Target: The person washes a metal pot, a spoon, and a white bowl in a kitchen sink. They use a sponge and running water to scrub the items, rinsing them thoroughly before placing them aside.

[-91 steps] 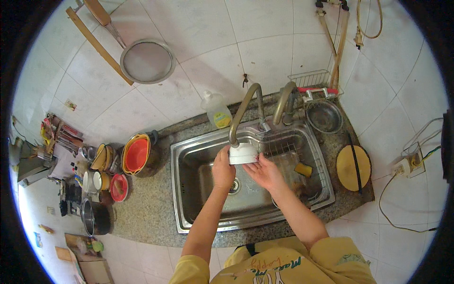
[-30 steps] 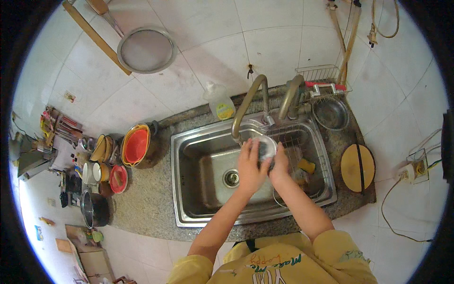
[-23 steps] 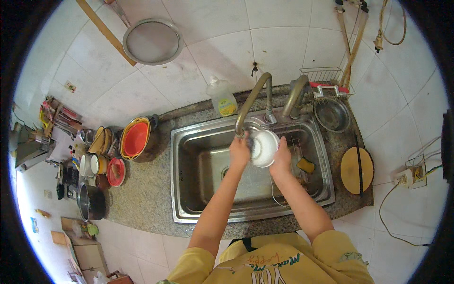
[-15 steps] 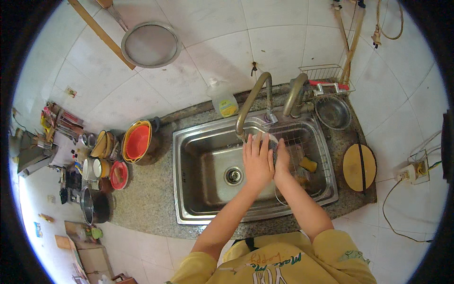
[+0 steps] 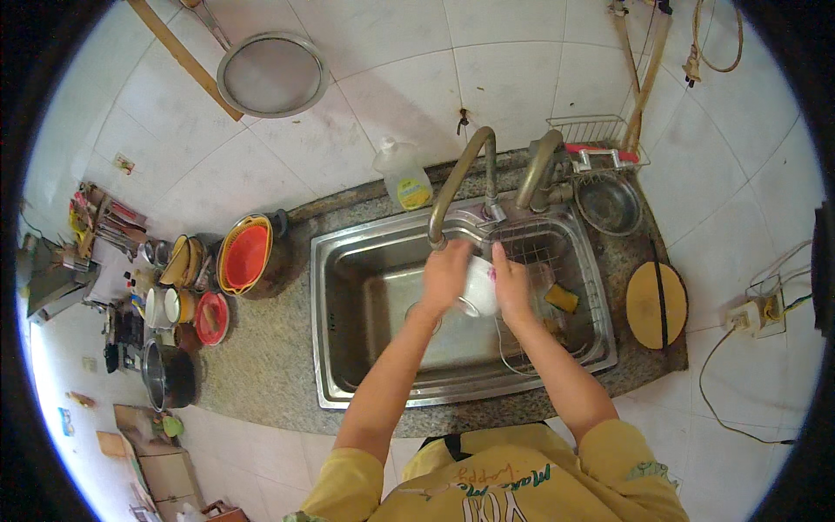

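Observation:
A white bowl (image 5: 481, 290) with a pink mark is held tilted over the steel sink (image 5: 374, 396), just below the curved tap (image 5: 452, 187). My left hand (image 5: 445, 277) is at the bowl's left side, under the spout, its fingers slightly blurred. On the other side my right hand (image 5: 513, 291) grips the bowl, thumb up along its edge. Whether water runs from the spout is hard to make out. A yellow sponge (image 5: 562, 298) lies in the wire rack (image 5: 531, 248), right of my hands.
A soap bottle (image 5: 405, 178) stands behind the sink. Right of it are a metal bowl (image 5: 611, 206) and a round wooden board (image 5: 657, 306). On the left counter sit a red basket (image 5: 244, 257), a red dish (image 5: 211, 318) and a dark pot (image 5: 168, 376).
My left hand has slid off the bowl's face to its left side. The bowl has turned, and more of its white surface shows between my hands.

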Available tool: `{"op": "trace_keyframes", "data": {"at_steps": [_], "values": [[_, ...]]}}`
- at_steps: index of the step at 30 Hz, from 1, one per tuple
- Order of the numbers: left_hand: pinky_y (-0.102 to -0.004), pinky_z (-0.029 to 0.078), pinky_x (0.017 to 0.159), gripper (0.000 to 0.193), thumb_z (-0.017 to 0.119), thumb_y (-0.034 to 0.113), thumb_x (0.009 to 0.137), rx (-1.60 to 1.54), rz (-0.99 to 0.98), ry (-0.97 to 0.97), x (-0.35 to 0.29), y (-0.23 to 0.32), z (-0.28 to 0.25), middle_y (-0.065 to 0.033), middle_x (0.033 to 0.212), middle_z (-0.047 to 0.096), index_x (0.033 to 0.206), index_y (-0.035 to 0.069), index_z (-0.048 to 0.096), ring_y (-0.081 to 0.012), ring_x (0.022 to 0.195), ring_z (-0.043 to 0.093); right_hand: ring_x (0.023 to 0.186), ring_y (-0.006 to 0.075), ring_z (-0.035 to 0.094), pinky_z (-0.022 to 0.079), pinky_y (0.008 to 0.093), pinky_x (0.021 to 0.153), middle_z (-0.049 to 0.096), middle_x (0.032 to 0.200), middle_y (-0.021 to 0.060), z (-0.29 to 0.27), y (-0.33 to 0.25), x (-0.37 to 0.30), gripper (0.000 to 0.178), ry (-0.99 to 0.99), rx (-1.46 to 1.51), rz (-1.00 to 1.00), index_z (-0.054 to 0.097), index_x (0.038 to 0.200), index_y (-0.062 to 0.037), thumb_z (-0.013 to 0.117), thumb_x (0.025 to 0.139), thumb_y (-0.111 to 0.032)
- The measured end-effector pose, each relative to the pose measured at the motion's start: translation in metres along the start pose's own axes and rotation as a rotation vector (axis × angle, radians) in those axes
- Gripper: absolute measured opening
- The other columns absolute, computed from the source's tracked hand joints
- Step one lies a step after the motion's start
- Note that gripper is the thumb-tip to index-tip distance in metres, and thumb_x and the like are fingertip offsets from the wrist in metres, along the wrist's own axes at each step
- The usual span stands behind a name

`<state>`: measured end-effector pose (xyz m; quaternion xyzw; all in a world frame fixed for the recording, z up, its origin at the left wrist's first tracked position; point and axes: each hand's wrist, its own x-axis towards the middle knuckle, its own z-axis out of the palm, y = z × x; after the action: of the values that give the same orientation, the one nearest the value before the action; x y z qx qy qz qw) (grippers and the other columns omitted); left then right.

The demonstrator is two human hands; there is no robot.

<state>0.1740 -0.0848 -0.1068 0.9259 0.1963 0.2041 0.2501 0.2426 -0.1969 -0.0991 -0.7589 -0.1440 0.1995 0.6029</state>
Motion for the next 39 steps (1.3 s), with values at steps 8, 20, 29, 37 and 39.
{"op": "trace_keyframes", "data": {"at_steps": [8, 20, 29, 37, 39], "values": [[-0.0423, 0.035, 0.078, 0.031, 0.035, 0.018, 0.084, -0.074, 0.116, 0.171, -0.01, 0.041, -0.026, -0.0206, 0.097, 0.051, 0.103, 0.0, 0.051, -0.0346, 0.094, 0.045, 0.051, 0.0085, 0.04, 0.034, 0.0271, 0.048, 0.049, 0.054, 0.0, 0.006, 0.011, 0.001, 0.045, -0.016, 0.229, 0.088, 0.054, 0.059, 0.0013, 0.053, 0.079, -0.038], [-0.0353, 0.042, 0.081, 0.045, 0.023, 0.04, 0.089, -1.638, -1.01, 0.105, -0.057, 0.01, 0.014, -0.0064, 0.109, 0.052, 0.117, 0.01, 0.042, -0.0221, 0.098, 0.051, 0.062, 0.0083, 0.042, 0.035, 0.0234, 0.055, 0.051, 0.071, 0.0003, 0.02, -0.012, -0.007, 0.031, -0.12, 0.614, 0.188, 0.056, 0.08, -0.002, 0.054, 0.08, -0.033], [-0.0386, 0.041, 0.083, 0.036, 0.034, 0.027, 0.086, -1.683, -1.018, 0.178, -0.037, -0.014, -0.005, -0.0093, 0.106, 0.054, 0.11, 0.004, 0.048, -0.025, 0.096, 0.052, 0.066, 0.0116, 0.047, 0.039, 0.027, 0.065, 0.055, 0.072, 0.0039, 0.02, -0.005, -0.017, 0.042, -0.282, 0.346, -0.027, 0.057, 0.086, 0.0013, 0.043, 0.085, -0.038], [-0.0354, 0.038, 0.081, 0.028, 0.042, 0.018, 0.081, -0.16, -0.104, 0.097, -0.022, 0.013, -0.034, -0.0146, 0.098, 0.055, 0.103, 0.007, 0.055, -0.0297, 0.092, 0.05, 0.068, 0.0117, 0.05, 0.04, 0.0272, 0.062, 0.056, 0.076, 0.0033, 0.024, 0.002, -0.005, 0.037, -0.379, 0.477, 0.204, 0.056, 0.087, -0.0018, 0.042, 0.086, -0.036], [-0.0386, 0.036, 0.086, 0.028, 0.049, 0.015, 0.076, -0.011, 0.098, 0.224, -0.024, 0.036, -0.032, -0.0122, 0.104, 0.053, 0.102, 0.007, 0.055, -0.0326, 0.099, 0.046, 0.07, 0.0116, 0.05, 0.041, 0.0272, 0.062, 0.055, 0.078, 0.0025, 0.023, -0.007, -0.008, 0.034, -0.313, 0.631, 0.37, 0.055, 0.089, -0.0022, 0.042, 0.087, -0.033]]}}
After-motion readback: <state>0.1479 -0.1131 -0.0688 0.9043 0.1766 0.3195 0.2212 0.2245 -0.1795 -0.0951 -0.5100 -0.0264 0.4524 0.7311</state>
